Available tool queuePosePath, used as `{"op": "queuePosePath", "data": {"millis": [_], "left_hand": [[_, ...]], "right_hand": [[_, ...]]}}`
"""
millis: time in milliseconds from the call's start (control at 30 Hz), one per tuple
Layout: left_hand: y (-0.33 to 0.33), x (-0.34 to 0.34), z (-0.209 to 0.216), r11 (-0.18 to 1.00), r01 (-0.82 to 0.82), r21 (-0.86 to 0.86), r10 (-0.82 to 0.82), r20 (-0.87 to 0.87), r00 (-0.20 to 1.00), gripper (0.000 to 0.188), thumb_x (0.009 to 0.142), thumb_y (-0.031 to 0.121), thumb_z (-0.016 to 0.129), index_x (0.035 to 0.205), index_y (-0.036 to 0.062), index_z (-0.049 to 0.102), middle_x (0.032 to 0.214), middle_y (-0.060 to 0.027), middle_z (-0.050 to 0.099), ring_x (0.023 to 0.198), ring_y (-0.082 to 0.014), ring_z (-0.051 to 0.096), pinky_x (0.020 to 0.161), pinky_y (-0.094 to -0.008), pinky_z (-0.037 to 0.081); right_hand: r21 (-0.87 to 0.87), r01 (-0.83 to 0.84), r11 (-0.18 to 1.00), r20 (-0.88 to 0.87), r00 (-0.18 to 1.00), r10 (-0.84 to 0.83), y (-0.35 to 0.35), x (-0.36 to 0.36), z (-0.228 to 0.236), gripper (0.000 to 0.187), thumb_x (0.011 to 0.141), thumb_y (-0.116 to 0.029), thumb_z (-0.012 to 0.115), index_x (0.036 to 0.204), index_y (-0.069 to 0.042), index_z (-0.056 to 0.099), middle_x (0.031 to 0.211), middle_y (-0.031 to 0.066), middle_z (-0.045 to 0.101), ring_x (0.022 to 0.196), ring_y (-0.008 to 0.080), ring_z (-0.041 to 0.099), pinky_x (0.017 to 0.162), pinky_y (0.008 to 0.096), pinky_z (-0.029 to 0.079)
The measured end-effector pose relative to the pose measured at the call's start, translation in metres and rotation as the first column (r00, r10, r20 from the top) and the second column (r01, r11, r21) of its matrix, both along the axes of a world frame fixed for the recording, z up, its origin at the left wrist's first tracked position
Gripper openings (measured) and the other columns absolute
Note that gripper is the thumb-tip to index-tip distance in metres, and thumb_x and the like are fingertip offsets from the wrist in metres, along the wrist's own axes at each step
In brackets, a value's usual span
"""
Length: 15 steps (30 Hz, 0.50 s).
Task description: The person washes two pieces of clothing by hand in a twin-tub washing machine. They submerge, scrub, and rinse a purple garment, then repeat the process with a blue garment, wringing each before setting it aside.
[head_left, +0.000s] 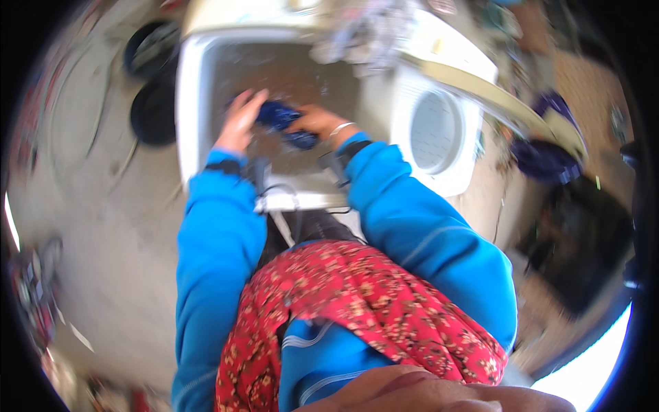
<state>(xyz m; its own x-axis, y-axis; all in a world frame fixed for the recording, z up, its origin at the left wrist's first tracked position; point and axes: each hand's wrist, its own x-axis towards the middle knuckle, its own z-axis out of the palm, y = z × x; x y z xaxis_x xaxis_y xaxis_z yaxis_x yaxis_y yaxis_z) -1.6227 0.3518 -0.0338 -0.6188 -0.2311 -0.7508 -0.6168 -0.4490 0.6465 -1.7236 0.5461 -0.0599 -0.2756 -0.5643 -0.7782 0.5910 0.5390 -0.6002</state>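
Note:
A dark blue wet cloth point(278, 115) is stretched between my two hands over the murky water in the wash tub point(199, 103) of a white twin-tub washing machine. My left hand point(240, 122) grips its left end, the fingers partly blurred. On the other side, my right hand point(319, 122) has its fingers closed round the cloth, and a fold hangs below it toward the water. A bracelet circles the right wrist. Both forearms, in blue sleeves with dark bands at the cuffs, reach over the tub's near rim.
Right of the wash tub is the round spin tub point(437, 130), beside a raised lid point(473, 86). Pale crumpled laundry point(367, 34) lies on the machine's far edge. Black basins point(154, 106) stand on the floor at left. A purple item point(549, 158) and a black container point(580, 240) are at right.

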Motion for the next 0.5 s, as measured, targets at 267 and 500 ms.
{"op": "queuePosePath", "data": {"millis": [267, 500], "left_hand": [[-0.002, -0.007, 0.01, 0.793, -0.031, 0.608, 0.085, -0.06, 0.995, 0.071, 0.086, 0.073, 0.043, 0.132, 0.0201, 0.053, 0.137, -0.01, 0.051, 0.128, -0.0359, 0.046, 0.095, -0.0699, 0.034], [0.018, -0.01, -0.057, 0.702, -0.048, 0.711, 0.414, -0.353, 0.839, 0.051, 0.093, 0.05, 0.052, 0.128, 0.0118, 0.053, 0.125, -0.0088, 0.058, 0.116, -0.0256, 0.057, 0.098, -0.042, 0.047]], "right_hand": [[0.039, -0.223, 0.974, -0.973, 0.212, 0.088, -0.053, 0.014, 0.131, 0.047, 0.06, -0.038, 0.083, 0.096, -0.014, 0.066, 0.083, 0.0071, 0.066, 0.085, 0.0314, 0.063, 0.072, 0.0403, 0.051], [-0.139, -0.07, 0.988, -0.989, -0.04, -0.142, -0.074, 0.059, 0.101, 0.05, 0.066, -0.034, 0.078, 0.104, -0.007, 0.06, 0.111, 0.0171, 0.049, 0.111, 0.0381, 0.045, 0.094, 0.0502, 0.034]]}}
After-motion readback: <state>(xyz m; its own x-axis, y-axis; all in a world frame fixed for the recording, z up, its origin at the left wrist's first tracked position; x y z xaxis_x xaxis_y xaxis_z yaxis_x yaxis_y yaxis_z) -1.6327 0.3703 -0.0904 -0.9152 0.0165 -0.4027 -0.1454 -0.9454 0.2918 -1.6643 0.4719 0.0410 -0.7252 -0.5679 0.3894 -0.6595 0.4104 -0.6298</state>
